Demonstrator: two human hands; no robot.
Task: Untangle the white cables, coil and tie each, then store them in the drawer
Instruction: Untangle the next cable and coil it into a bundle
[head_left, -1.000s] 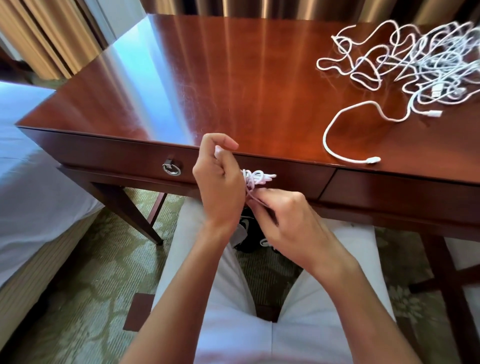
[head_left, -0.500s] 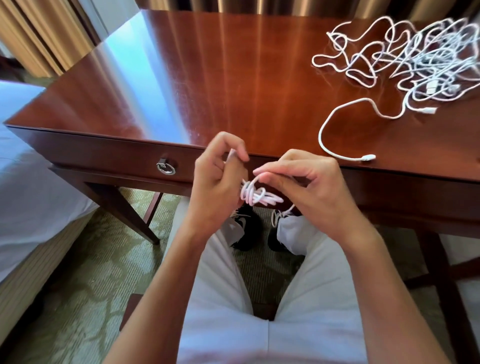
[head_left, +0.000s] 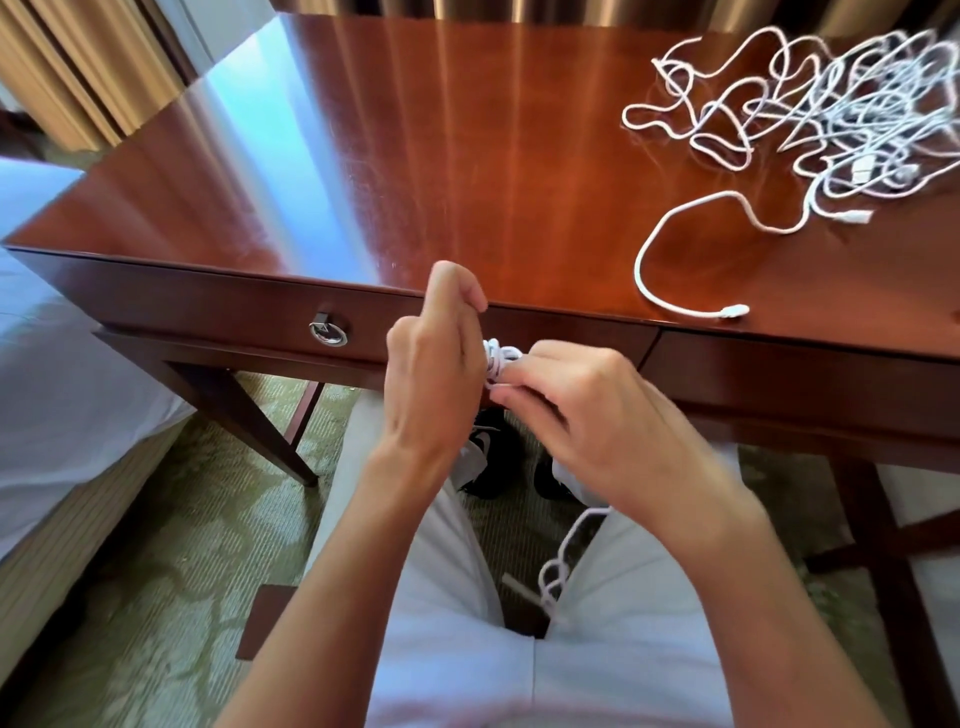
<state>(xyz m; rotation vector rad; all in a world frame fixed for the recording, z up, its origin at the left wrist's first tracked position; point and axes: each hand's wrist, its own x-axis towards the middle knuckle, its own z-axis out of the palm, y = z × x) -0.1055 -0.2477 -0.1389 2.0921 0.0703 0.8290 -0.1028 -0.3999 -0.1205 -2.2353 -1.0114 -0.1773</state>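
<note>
Cable coil (head_left: 497, 359) sits pinched between both hands at the desk's near edge: left hand (head_left: 434, 374) grips it, right hand (head_left: 587, 415) pinches a strand (tail dangling by the lap). Tangled cables (head_left: 810, 114) lie far right; drawer (head_left: 249, 317) closed.

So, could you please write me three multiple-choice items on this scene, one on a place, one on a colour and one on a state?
1. Where does the tangled pile of cables lie?
A. on the floor
B. on the desk's far right
C. inside an open drawer

2. What colour is the ring pull?
A. silver
B. black
C. red

3. What state is the drawer in?
A. pulled fully out
B. removed
C. closed

Answers: 1 B, the pile sits on the desktop at the far right. 2 A, the ring shines metallic silver. 3 C, its front sits flush under the desktop, while the left hand and right hand hold a small coil before it.
</note>
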